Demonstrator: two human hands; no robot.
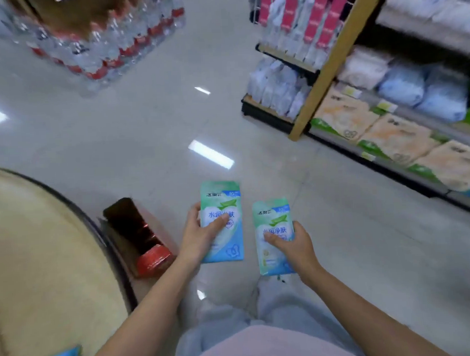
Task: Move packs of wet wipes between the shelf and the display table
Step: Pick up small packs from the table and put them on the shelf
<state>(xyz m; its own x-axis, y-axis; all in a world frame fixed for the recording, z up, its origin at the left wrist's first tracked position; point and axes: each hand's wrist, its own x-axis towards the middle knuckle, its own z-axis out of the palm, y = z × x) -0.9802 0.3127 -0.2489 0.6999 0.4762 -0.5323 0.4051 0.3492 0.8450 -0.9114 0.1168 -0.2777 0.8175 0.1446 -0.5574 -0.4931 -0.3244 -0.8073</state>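
Your left hand (197, 234) pinches one wet wipes pack (221, 221), thumb on front | your right hand (294, 245) pinches another pack (273, 235) | both above floor (145, 128)

open floor (151, 133) ahead, table (42, 240) left, shelf (328, 66) right

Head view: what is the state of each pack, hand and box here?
Left green-and-blue plastic wet-wipe pack, held upright, off the floor.
Right green-and-blue plastic wet-wipe pack, held upright, off the floor.
Left hand, gripping its pack, thumb on front.
Right hand, gripping its pack, thumb on front.
Red cardboard box, open, on the floor.
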